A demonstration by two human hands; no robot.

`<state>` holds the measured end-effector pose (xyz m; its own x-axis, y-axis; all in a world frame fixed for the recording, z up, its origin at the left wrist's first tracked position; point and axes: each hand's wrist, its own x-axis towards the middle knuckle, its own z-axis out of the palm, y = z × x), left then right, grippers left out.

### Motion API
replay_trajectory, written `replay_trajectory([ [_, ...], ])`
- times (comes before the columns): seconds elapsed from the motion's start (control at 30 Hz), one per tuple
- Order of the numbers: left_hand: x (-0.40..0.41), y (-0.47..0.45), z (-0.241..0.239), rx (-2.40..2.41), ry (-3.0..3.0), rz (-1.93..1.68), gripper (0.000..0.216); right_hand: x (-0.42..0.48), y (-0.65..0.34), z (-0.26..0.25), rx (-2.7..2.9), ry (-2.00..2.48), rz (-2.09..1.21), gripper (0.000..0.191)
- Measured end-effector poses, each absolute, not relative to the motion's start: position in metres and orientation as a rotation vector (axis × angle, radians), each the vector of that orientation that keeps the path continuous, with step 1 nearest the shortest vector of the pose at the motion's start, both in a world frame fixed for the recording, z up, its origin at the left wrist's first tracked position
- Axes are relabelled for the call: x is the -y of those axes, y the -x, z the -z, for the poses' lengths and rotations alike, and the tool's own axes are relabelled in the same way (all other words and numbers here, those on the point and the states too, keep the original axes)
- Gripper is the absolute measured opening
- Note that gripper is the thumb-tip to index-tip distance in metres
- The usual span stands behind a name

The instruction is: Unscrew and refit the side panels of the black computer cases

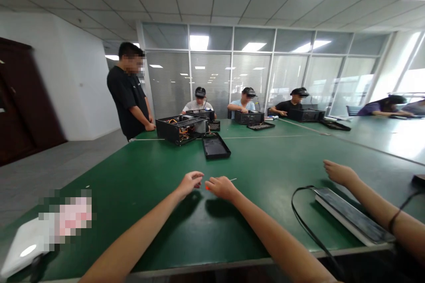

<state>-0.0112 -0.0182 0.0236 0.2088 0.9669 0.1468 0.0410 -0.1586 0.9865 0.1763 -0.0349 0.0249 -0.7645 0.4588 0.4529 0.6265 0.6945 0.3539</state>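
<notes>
Over the green table (159,225), my two hands are close together but apart. My left hand (191,184) has loosely bent fingers with a gap between them, and nothing shows in it. My right hand (223,187) is closed around a slim tool whose bright orange end (207,188) shows at the fingertips. A thin pale shaft (233,179) sticks out on the right beyond the knuckles; it seems to belong to the same tool. The grip hides the middle part. Beyond my hands lies a black computer side panel (216,147), shaped like a shallow tray.
An opened computer case (182,129) with orange wires stands behind the panel. At right, a co-worker's arm (368,199) reaches over a long dark-topped box (352,216) beside a black strap (303,221). A white object (25,247) lies at left. Other people sit opposite; one person (128,93) stands.
</notes>
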Motion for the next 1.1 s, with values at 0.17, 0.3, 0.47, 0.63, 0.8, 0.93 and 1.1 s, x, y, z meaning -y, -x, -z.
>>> replay_trajectory([
  [0.17, -0.003, 0.002, -0.012, -1.067, -1.576, -1.281, 0.024, 0.019, -0.182, -0.015, 2.598, 0.771, 0.661, 0.013],
  [0.3, -0.008, 0.006, -0.001, -1.076, -1.683, -1.298, 0.022, 0.013, -0.176, -0.007, 2.588, 0.778, 0.520, 0.010],
  [0.47, 0.008, 0.004, -0.010, -1.080, -2.036, -1.218, 0.016, 0.012, -0.171, -0.006, 2.558, 0.734, 0.420, 0.010],
  [0.63, 0.015, 0.002, -0.020, -1.097, -2.200, -1.157, 0.015, 0.012, -0.175, -0.009, 2.537, 0.713, 0.398, 0.007],
  [0.8, 0.014, 0.003, -0.017, -1.119, -2.138, -1.153, 0.015, 0.012, -0.178, -0.010, 2.519, 0.724, 0.399, 0.009],
  [0.93, 0.015, 0.004, -0.014, -1.135, -1.990, -1.145, 0.019, 0.012, -0.182, -0.012, 2.488, 0.770, 0.393, 0.010],
  [1.1, 0.017, 0.003, -0.013, -1.127, -1.909, -1.110, 0.024, 0.013, -0.187, -0.013, 2.476, 0.799, 0.400, 0.011],
])
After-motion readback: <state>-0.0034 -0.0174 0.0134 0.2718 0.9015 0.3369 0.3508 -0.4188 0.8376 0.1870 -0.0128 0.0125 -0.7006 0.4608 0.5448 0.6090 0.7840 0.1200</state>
